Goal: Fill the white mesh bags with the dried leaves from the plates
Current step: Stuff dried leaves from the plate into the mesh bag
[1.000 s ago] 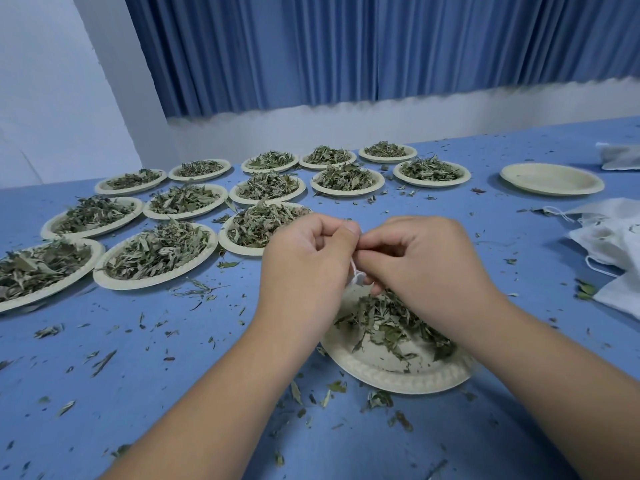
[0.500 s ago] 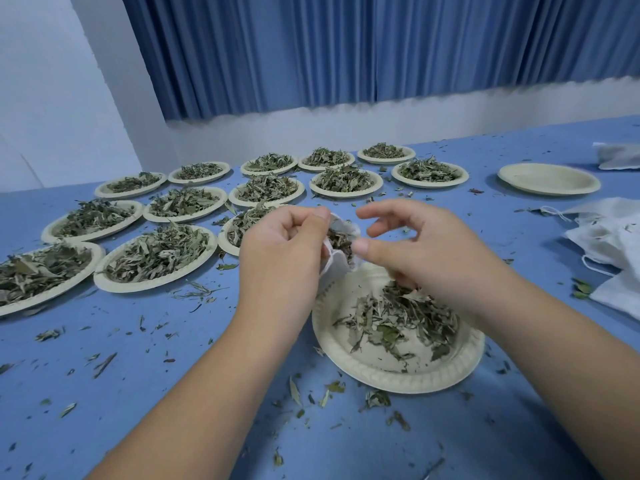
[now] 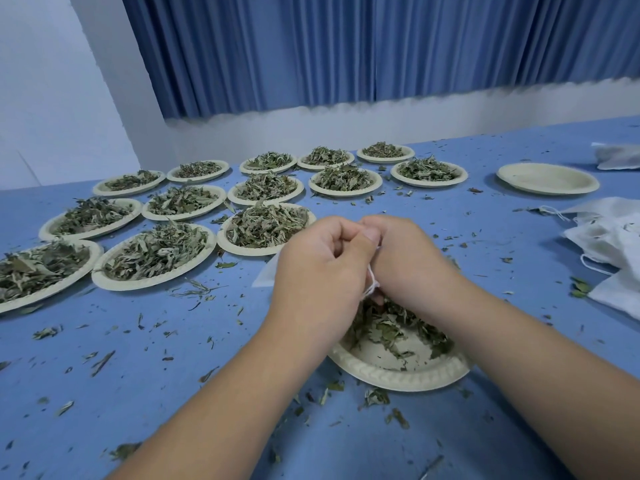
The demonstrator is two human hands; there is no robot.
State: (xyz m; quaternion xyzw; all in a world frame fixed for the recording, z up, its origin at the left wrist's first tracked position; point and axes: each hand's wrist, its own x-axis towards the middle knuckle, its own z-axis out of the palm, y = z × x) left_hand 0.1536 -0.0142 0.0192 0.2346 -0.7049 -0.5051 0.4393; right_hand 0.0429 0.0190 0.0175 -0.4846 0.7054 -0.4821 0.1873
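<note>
While hovering over the near plate (image 3: 398,380), I am pinching the white drawstring (image 3: 371,284) between my left hand (image 3: 318,271) and right hand (image 3: 412,268), both curled tight.

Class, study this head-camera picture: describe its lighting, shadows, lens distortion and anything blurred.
Head view: soft, even, bluish light, no glare; faint shadow under the near plate; wide-angle lens bows the table edge and stretches the forearms; the curtain hem looks smeared; left hand and right hand, pinching a white string, slightly soft.
</note>
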